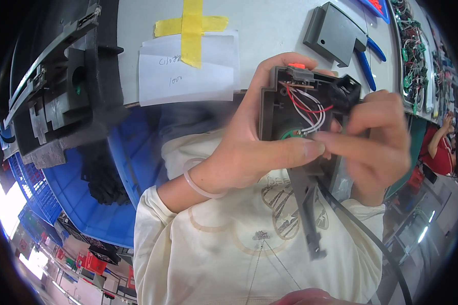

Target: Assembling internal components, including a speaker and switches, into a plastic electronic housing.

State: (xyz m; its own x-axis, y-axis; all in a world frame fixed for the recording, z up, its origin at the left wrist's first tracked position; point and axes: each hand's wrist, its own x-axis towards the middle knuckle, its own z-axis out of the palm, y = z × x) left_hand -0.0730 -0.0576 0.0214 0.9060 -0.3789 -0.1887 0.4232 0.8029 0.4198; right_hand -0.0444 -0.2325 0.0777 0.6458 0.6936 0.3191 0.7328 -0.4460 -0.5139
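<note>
A dark grey plastic housing [267,114] is tilted up in front of my chest, its inside facing me. My left hand [239,155] is closed around it, with the thumb across the lower part. An orange button [296,66] sits on its top edge. Red and white wires [318,113] loop inside, down to a green circuit board [291,134] partly under my left thumb. A black part [347,91] is at the upper right. My right hand [379,140] is curled at the right side, its index fingertip by the wire ends; what it pinches is hidden. A black cable [374,231] hangs below.
On the white table [275,25] lie a grey plastic case [336,33], blue-handled pliers [365,68] and paper [188,84] under yellow tape [192,25]. A black fixture [76,96] stands at left above a blue bin [81,213] with dark parts. Wired boards [417,61] line the right; another person [440,147] is beyond.
</note>
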